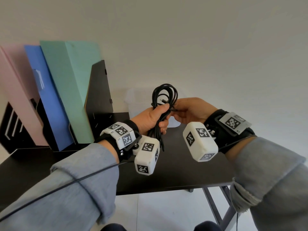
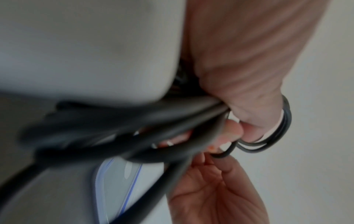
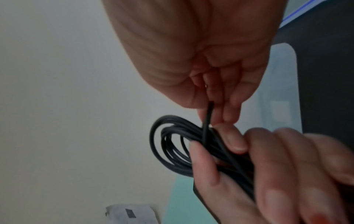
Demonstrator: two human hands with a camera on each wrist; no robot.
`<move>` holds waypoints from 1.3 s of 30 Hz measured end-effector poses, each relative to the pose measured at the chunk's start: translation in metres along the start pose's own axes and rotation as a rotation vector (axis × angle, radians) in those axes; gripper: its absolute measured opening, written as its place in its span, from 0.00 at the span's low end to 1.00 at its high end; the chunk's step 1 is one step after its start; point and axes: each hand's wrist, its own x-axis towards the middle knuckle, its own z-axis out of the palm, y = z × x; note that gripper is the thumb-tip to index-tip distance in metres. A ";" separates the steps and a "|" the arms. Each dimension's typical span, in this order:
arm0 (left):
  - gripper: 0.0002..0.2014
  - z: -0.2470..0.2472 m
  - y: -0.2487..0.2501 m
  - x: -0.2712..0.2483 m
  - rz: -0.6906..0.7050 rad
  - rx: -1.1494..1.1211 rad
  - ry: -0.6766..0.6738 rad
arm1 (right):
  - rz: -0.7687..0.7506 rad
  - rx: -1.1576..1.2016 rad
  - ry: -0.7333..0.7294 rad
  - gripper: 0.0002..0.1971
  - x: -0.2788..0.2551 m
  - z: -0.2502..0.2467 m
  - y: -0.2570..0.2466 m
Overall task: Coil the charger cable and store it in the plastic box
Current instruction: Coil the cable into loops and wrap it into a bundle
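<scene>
Above the black desk (image 1: 183, 172), left hand (image 1: 150, 118) grips the coiled charger cable (image 1: 164, 94) mid-air – right hand (image 1: 191, 110) pinches its loose end, clear plastic box (image 1: 133, 100) just behind.

a black table (image 1: 183, 172) stands against a pale wall (image 1: 200, 39), with dark metal legs (image 1: 216, 209) showing below its near edge over a light floor (image 1: 166, 212). at the back left of the table, a black metal file rack (image 1: 100, 90) holds three upright folders leaning side by side: a pink folder (image 1: 15, 90) outermost, a blue folder (image 1: 45, 97) in the middle, and a mint green folder (image 1: 71, 84) nearest the rack's tall end plate. the blue folder carries a small pale label (image 1: 39, 79).
</scene>
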 end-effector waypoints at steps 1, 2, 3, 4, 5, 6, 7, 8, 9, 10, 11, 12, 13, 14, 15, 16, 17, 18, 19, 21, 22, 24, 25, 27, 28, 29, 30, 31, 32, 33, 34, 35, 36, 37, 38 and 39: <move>0.20 0.001 0.000 0.000 -0.005 -0.006 -0.001 | 0.017 -0.013 -0.015 0.14 -0.001 -0.001 0.000; 0.20 0.002 0.000 0.000 -0.007 -0.015 -0.002 | 0.027 -0.019 -0.029 0.15 -0.001 -0.001 0.000; 0.20 0.003 0.001 0.001 -0.008 -0.020 -0.006 | 0.031 -0.011 -0.036 0.16 -0.001 -0.002 0.001; 0.20 0.004 0.001 0.001 -0.009 -0.019 -0.013 | 0.033 0.014 -0.033 0.17 -0.001 -0.002 0.002; 0.20 0.005 0.001 0.001 -0.013 -0.012 -0.020 | 0.029 0.041 -0.023 0.17 -0.001 -0.003 0.003; 0.20 0.006 0.001 0.001 -0.021 -0.003 -0.023 | 0.022 0.054 -0.014 0.18 0.000 -0.003 0.004; 0.20 0.007 0.001 0.001 -0.032 0.006 -0.023 | 0.015 0.057 -0.009 0.18 0.000 -0.003 0.004; 0.20 0.008 0.000 0.001 -0.041 0.018 -0.024 | 0.011 0.059 -0.012 0.17 0.000 -0.003 0.004; 0.20 0.009 0.000 0.001 -0.044 0.032 -0.024 | 0.013 0.067 -0.021 0.17 0.000 -0.003 0.004; 0.19 0.010 0.000 0.001 -0.044 0.047 -0.025 | 0.022 0.080 -0.039 0.15 0.000 -0.003 0.004; 0.19 0.010 -0.001 0.002 -0.040 0.068 -0.025 | 0.024 0.088 -0.062 0.13 -0.001 0.000 0.004; 0.19 0.010 -0.001 0.002 -0.036 0.095 -0.021 | 0.014 0.085 -0.082 0.09 -0.001 0.002 0.004; 0.20 0.009 -0.001 0.002 -0.031 0.126 -0.016 | -0.007 0.066 -0.089 0.08 -0.001 0.004 0.005; 0.20 0.009 0.000 0.001 -0.027 0.152 -0.012 | -0.036 0.044 -0.082 0.09 -0.001 0.006 0.006; 0.21 0.009 0.001 0.001 -0.022 0.175 -0.011 | -0.069 0.027 -0.065 0.12 0.000 0.008 0.008; 0.21 0.009 0.003 0.000 -0.014 0.204 -0.007 | -0.103 0.017 -0.041 0.15 0.002 0.009 0.010; 0.20 0.010 0.004 -0.001 -0.004 0.243 -0.002 | -0.131 0.003 -0.006 0.17 0.004 0.010 0.012; 0.19 0.010 0.005 -0.002 0.006 0.278 0.005 | -0.155 -0.023 0.025 0.18 0.006 0.012 0.014; 0.19 0.010 0.006 -0.003 0.016 0.294 0.011 | -0.176 -0.061 0.051 0.17 0.008 0.013 0.015; 0.16 0.010 0.005 -0.003 0.026 0.258 0.019 | -0.214 -0.148 0.074 0.10 0.011 0.016 0.017; 0.14 0.010 0.004 -0.003 0.028 0.205 0.023 | -0.231 -0.190 0.084 0.04 0.011 0.018 0.017; 0.11 0.008 0.002 -0.002 0.035 0.103 0.025 | -0.270 -0.258 0.161 0.05 0.014 0.019 0.018; 0.09 0.006 0.001 -0.002 0.039 0.091 0.032 | -0.275 -0.278 0.214 0.06 0.015 0.018 0.019; 0.07 0.004 -0.001 -0.001 0.042 0.111 0.058 | -0.262 -0.335 0.283 0.13 0.017 0.014 0.020; 0.06 0.003 -0.002 -0.001 0.039 0.119 0.071 | -0.260 -0.380 0.291 0.15 0.018 0.012 0.021; 0.06 0.003 -0.002 0.000 0.029 0.115 0.088 | -0.258 -0.437 0.293 0.17 0.016 0.012 0.021; 0.07 0.003 -0.003 0.000 0.021 0.106 0.103 | -0.269 -0.488 0.298 0.17 0.015 0.012 0.021; 0.07 0.003 -0.002 0.000 0.021 0.103 0.112 | -0.286 -0.524 0.309 0.18 0.012 0.012 0.021; 0.06 0.004 -0.001 -0.001 0.028 0.108 0.115 | -0.318 -0.544 0.326 0.17 0.012 0.011 0.022; 0.05 0.005 0.000 -0.001 0.036 0.113 0.114 | -0.349 -0.551 0.341 0.17 0.011 0.010 0.023; 0.05 0.006 0.001 -0.001 0.041 0.109 0.116 | -0.383 -0.551 0.354 0.15 0.011 0.009 0.024; 0.05 0.006 0.002 -0.001 0.041 0.098 0.123 | -0.407 -0.543 0.360 0.13 0.009 0.010 0.023; 0.06 0.006 0.002 0.000 0.040 0.084 0.128 | -0.430 -0.531 0.363 0.11 0.008 0.010 0.023; 0.08 0.005 0.001 0.002 0.034 0.073 0.130 | -0.445 -0.524 0.367 0.10 0.007 0.010 0.023; 0.10 0.005 0.002 0.002 0.024 0.064 0.121 | -0.455 -0.520 0.377 0.09 0.007 0.010 0.022; 0.09 0.005 0.002 0.002 0.016 0.054 0.091 | -0.461 -0.517 0.391 0.09 0.007 0.010 0.021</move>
